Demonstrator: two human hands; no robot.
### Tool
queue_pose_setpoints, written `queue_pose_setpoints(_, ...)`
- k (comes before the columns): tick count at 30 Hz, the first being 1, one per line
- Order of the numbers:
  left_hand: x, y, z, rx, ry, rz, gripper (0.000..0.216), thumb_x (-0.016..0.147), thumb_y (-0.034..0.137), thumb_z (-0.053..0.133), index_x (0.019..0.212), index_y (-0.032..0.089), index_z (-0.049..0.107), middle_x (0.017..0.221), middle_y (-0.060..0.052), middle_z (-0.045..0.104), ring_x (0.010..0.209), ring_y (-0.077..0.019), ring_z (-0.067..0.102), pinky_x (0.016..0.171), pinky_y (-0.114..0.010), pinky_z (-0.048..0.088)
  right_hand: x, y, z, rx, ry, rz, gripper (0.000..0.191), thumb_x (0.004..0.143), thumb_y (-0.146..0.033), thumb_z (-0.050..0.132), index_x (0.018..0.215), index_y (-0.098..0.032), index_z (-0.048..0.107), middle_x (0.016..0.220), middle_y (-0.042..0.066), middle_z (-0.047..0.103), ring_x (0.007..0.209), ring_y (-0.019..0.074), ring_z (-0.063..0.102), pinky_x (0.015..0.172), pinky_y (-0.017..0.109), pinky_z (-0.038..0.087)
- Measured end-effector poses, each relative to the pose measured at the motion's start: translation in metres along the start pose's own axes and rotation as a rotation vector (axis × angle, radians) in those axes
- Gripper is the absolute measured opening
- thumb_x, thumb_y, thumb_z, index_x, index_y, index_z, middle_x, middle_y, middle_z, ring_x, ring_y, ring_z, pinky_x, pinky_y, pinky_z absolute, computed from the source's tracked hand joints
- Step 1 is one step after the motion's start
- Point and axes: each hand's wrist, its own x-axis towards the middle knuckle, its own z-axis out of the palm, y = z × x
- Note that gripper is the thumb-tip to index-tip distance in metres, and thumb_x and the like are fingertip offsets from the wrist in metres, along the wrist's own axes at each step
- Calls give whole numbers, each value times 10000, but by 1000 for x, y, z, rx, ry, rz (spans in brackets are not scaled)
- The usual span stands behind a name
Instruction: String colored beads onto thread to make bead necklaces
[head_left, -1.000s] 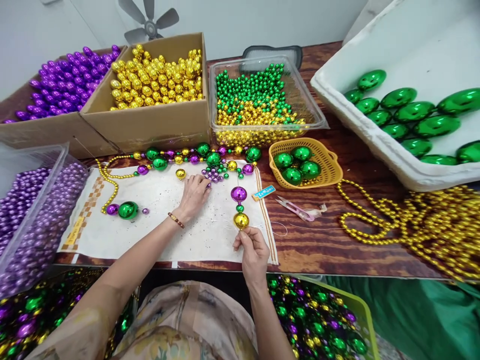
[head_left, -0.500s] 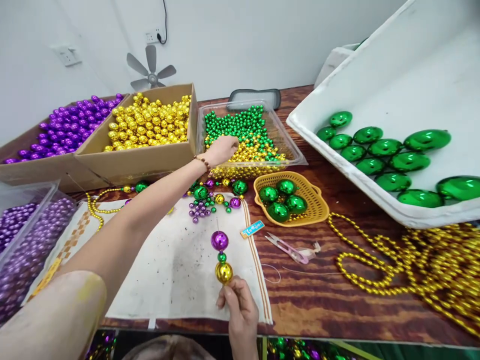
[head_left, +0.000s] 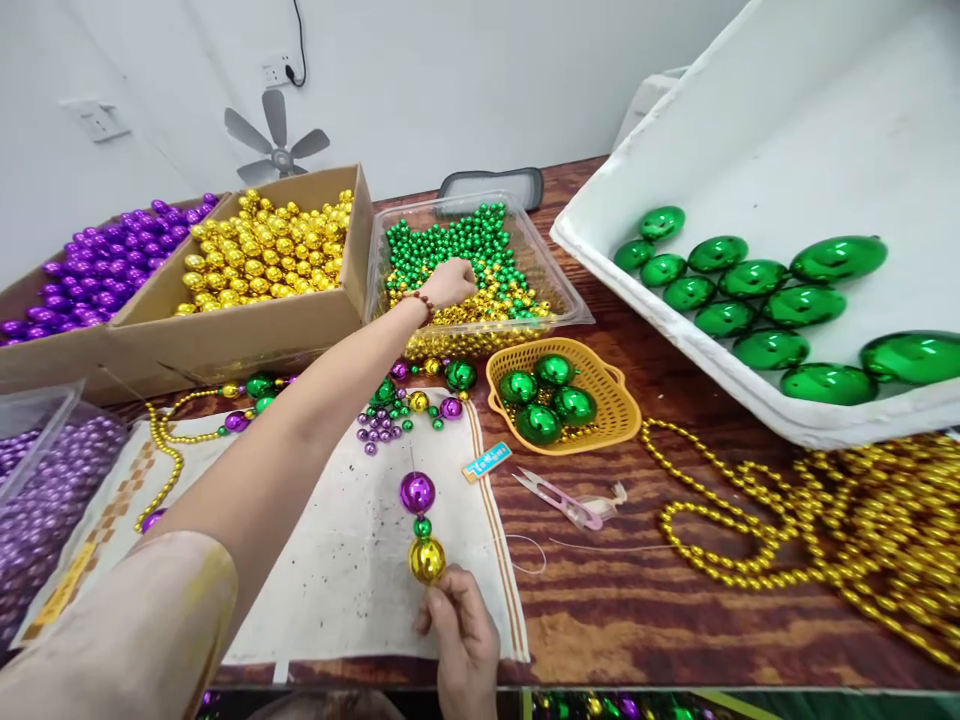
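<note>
My left hand [head_left: 450, 283] reaches over the clear plastic tray [head_left: 574, 306] of small green beads [head_left: 450, 235] and gold beads [head_left: 491, 303]. Its fingers are curled closed, their tips against the beads; what they hold is hidden. Low in the middle, my right hand [head_left: 465, 630] pinches a thin needle [head_left: 412, 458] from below. Strung on it are a large gold bead [head_left: 427, 560] just above my fingertips, a small green bead [head_left: 422, 527] and a purple bead [head_left: 417, 492]. The bare needle tip points upward over the white cloth [head_left: 322, 570].
Cardboard boxes of purple beads [head_left: 112, 255] and gold beads [head_left: 270, 245] stand back left. A yellow basket [head_left: 619, 415] holds large green balls. Thread snips [head_left: 559, 497] lie on the table, right of the cloth. A foam box [head_left: 675, 385] and gold bead strands [head_left: 885, 530] are farther right.
The camera has turned slightly right, so the scene sits farther left. My left hand has moved a little forward and right over the tray. My right hand keeps its pinch.
</note>
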Motion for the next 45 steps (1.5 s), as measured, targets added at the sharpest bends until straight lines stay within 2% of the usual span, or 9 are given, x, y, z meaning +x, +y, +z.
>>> queue_pose_setpoints(3,-48,3,-19,-662,-21,-11,63,914,149,595,925,123,651,862,-55,684,714,-108,671,778,-280,533,2,-1,-1,-36,-32,-66,262,1009,-393,512,841,-202,578,630,-20,550,571,124,537,574,229,448)
queue_pose_setpoints(6,-119,-2,-32,-1167,-192,-32,62,924,161,608,954,138,657,891,-54,705,775,-127,704,835,-324,551,4,-10,3,-49,-32,-125,228,1009,-351,524,846,-202,581,648,-24,547,584,116,544,580,218,454)
queue_pose_setpoints(8,-168,-9,-34,-1356,-250,-98,94,921,152,612,985,130,678,921,-80,726,839,-159,724,887,-358,557,5,-18,8,-62,-32,-156,200,1006,-325,536,855,-204,586,652,-29,551,588,109,547,584,209,456)
queue_pose_setpoints(11,-228,-20,-30,-1568,-251,-166,143,925,160,612,1030,115,698,935,-97,739,900,-188,736,922,-365,563,4,-31,15,-95,-32,-195,175,1004,-299,548,861,-208,591,661,-35,560,600,100,551,606,199,464)
queue_pose_setpoints(16,-285,-35,-24,-1737,-148,-208,164,914,167,642,1051,105,707,931,-92,742,849,-178,743,906,-354,581,-3,-42,28,-147,-24,-195,150,993,-291,574,874,-206,605,661,-44,570,593,88,560,605,191,466)
queue_pose_setpoints(23,-310,-48,-23,-1773,-43,-205,138,884,185,695,993,105,720,918,-92,754,822,-180,751,885,-339,585,-11,-42,40,-165,-8,-156,165,958,-330,614,870,-191,609,630,-42,576,548,99,561,573,215,472)
queue_pose_setpoints(32,-315,-52,-25,-1732,-5,-213,135,876,182,701,987,112,732,839,-69,739,785,-174,743,877,-357,584,-14,-39,42,-176,0,-100,190,937,-352,632,848,-186,607,625,-39,569,554,106,556,574,226,465)
queue_pose_setpoints(39,-316,-55,-23,-1680,5,-221,141,868,190,707,987,123,740,868,-82,745,804,-170,732,907,-368,566,-17,-38,47,-161,7,-75,214,921,-375,637,834,-183,601,628,-41,557,541,109,553,567,237,460)
queue_pose_setpoints(45,-322,-57,-17,-1576,18,-199,223,822,201,754,1039,155,733,879,-45,729,815,-146,720,788,-274,542,-14,-38,53,-122,35,-44,212,907,-375,643,826,-183,606,647,-36,569,552,112,560,576,246,471)
